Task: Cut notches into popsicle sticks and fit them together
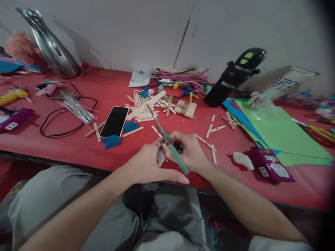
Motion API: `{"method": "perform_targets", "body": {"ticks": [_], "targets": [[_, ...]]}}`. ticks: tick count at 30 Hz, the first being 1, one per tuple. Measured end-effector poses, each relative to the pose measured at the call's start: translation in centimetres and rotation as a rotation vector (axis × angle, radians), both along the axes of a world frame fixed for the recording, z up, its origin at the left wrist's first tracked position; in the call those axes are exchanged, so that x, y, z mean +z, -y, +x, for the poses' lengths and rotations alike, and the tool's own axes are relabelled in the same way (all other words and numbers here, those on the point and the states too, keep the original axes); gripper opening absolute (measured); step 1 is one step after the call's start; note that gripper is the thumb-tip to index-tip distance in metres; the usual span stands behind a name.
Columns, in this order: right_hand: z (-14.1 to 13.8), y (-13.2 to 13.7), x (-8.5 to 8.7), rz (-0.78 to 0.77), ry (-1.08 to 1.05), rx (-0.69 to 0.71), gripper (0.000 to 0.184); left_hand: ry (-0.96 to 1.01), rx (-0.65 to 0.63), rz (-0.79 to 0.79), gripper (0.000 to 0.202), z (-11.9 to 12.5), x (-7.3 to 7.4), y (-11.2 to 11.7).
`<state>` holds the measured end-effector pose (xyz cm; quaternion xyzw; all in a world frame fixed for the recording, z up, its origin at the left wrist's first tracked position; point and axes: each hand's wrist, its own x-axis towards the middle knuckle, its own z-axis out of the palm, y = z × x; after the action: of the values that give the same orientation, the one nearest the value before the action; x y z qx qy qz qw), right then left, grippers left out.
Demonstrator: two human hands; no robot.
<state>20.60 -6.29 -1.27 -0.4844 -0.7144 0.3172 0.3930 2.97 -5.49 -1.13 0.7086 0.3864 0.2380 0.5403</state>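
My right hand (190,151) grips green-handled scissors (167,139), their closed blades pointing up and left over the red table (78,146). My left hand (150,164) sits just left of it, fingers pinched round a small whitish lump (160,157) next to the scissor handle. Both hands hover at the table's near edge, above my lap. A heap of wooden craft sticks (149,106) lies just beyond the blade tips.
A black phone (114,121) and blue scraps lie left of the hands. Black cable, metal wires and glue guns sit far left. Green and blue paper sheets (277,132), a black bottle (232,78) and a purple power strip (269,164) are to the right.
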Motion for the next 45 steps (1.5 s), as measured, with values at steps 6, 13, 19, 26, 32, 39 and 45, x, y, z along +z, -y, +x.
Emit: {"method": "perform_targets", "body": {"ticks": [6, 13, 19, 26, 32, 39, 45], "targets": [[-0.5, 0.1, -0.5, -0.107, -0.096, 0.015, 0.028, 0.026, -0.011, -0.081, 0.041, 1.7, -0.5, 0.7], [-0.6, -0.1, -1.6, -0.187, -0.150, 0.029, 0.029, -0.007, 0.051, -0.046, 0.036, 2.1, -1.9, 0.5], [-0.5, -0.3, -2.5, -0.171, -0.152, 0.040, 0.025, -0.111, 0.067, -0.002, 0.039, 2.2, -2.2, 0.3], [-0.7, -0.4, -3.1, -0.125, -0.145, 0.057, 0.026, -0.398, 0.150, 0.050, 0.052, 1.9, -1.3, 0.3], [-0.7, -0.4, -3.2, -0.122, -0.118, 0.044, 0.025, -0.456, 0.150, 0.117, 0.056, 2.0, -0.9, 0.2], [-0.6, -0.4, -3.3, -0.097, -0.107, 0.045, 0.025, -0.453, 0.131, 0.162, 0.057, 2.0, -0.9, 0.0], [-0.7, -0.4, -3.3, -0.088, -0.109, 0.044, 0.026, -0.442, 0.092, 0.136, 0.059, 1.7, -0.5, -0.1]]}}
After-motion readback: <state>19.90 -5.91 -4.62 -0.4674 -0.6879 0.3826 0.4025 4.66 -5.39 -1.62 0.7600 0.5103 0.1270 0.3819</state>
